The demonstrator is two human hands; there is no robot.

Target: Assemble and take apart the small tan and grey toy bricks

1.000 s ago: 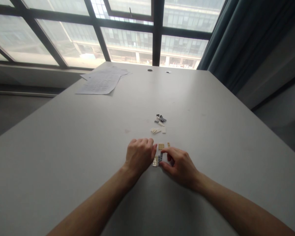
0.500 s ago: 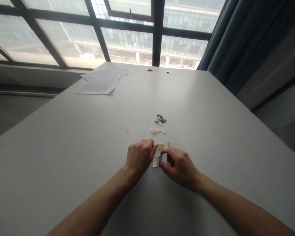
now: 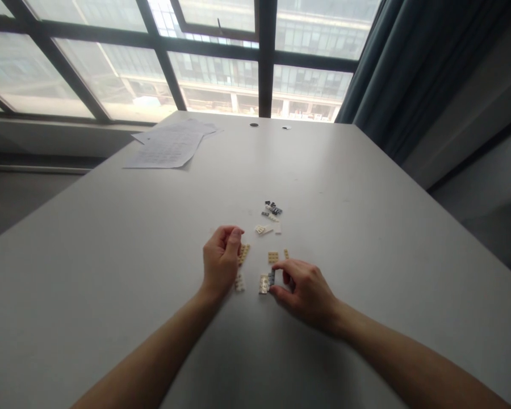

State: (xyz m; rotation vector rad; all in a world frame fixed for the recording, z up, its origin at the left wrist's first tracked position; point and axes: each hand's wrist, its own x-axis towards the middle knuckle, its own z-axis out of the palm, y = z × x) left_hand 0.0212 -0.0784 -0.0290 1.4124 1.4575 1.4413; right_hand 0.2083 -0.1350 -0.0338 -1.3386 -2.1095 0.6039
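Observation:
My left hand (image 3: 222,255) is closed just left of a tan studded plate (image 3: 245,253); what its fingers hold, if anything, is hidden. Below it lies a whitish studded piece (image 3: 239,283), partly covered by the hand. My right hand (image 3: 309,289) pinches a small dark grey studded plate (image 3: 272,277) between thumb and forefinger. That plate sits against the right side of a cream studded plate (image 3: 263,283). Just above are a square tan plate (image 3: 273,257) and a narrow tan piece (image 3: 286,254).
Flat white pieces (image 3: 263,229) and a small pile of black, grey and white pieces (image 3: 273,209) lie farther back on the white table (image 3: 153,227). Printed papers (image 3: 170,145) rest at the far left, before a window. A dark curtain (image 3: 392,74) hangs at the right.
My left hand has moved left and turned, uncovering the tan plate and the whitish piece. My right hand keeps its pinch on the grey plate. The whole view has shifted slightly.

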